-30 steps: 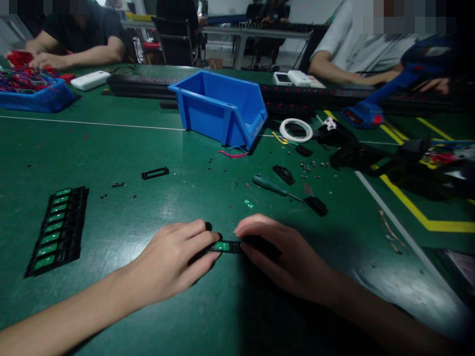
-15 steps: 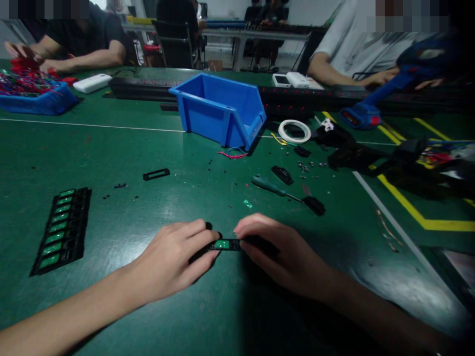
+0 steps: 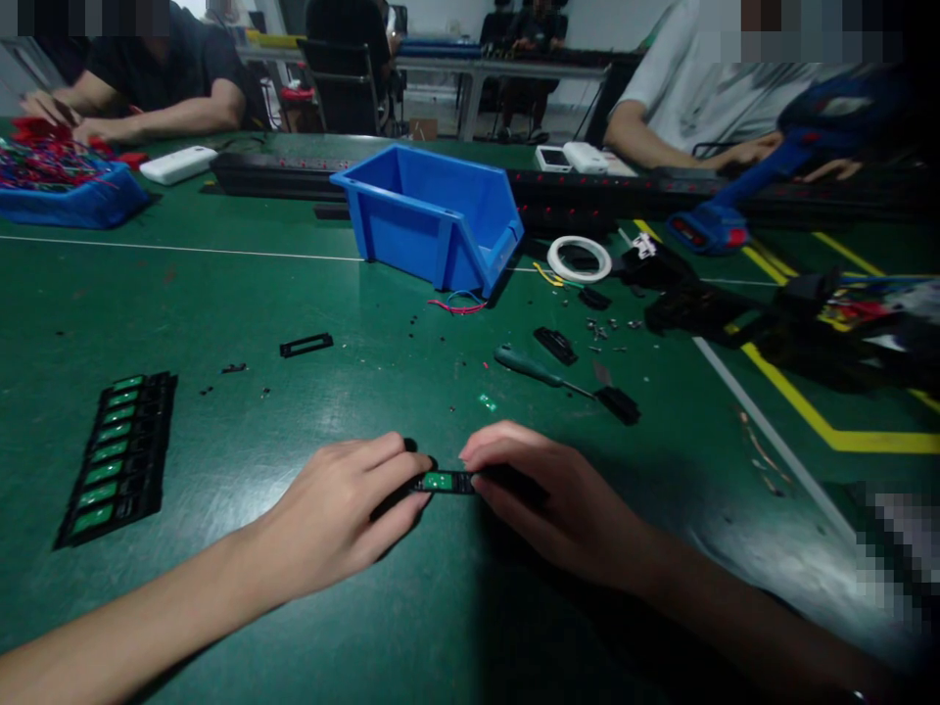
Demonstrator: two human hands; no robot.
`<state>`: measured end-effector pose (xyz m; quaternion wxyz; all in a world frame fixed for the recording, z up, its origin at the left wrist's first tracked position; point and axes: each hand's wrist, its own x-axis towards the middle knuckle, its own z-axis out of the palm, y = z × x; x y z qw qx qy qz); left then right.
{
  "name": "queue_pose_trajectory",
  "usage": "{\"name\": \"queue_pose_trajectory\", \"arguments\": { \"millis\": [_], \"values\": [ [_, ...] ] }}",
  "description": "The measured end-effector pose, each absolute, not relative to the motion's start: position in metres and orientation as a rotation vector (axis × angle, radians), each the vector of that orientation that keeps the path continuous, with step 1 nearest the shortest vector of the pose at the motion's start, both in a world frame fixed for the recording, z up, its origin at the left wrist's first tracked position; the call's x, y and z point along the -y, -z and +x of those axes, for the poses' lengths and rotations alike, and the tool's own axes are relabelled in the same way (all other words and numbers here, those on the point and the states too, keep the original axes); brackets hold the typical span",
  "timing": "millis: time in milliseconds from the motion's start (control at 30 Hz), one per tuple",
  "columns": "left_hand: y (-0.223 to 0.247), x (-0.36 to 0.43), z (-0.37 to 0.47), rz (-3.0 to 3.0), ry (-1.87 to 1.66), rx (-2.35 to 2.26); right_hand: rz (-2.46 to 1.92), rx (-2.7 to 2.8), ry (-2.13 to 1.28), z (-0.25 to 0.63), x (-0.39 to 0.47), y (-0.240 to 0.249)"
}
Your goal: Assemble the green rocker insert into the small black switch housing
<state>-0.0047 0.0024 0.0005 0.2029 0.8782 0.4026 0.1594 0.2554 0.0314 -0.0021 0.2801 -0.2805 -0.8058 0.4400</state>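
Barely any shift at lower centre since the earlier frame: left hand (image 3: 345, 504), right hand (image 3: 550, 494) and short black strip with green insert (image 3: 441, 481) hold their arrangement. At upper left, a co-worker's hand (image 3: 50, 108) has lifted above the red pieces. Left fingers pinch the strip's left end; right fingers are curled at its right end, grip cannot be told. Strip lies between the hands, over the green tabletop (image 3: 242, 294). Black-and-green panel (image 3: 117, 455) at left; blue bin (image 3: 433, 220) at upper centre; chair (image 3: 342, 83) behind.
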Motion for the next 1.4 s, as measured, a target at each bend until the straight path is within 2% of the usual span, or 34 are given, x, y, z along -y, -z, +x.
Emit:
{"name": "queue_pose_trajectory", "arguments": {
  "millis": [1400],
  "values": [
    [0.0009, -0.0022, -0.0052, 2.446, -0.463, -1.114, -0.762, 2.15, -1.194, 0.254, -0.0305, 0.0002]
  ]
}}
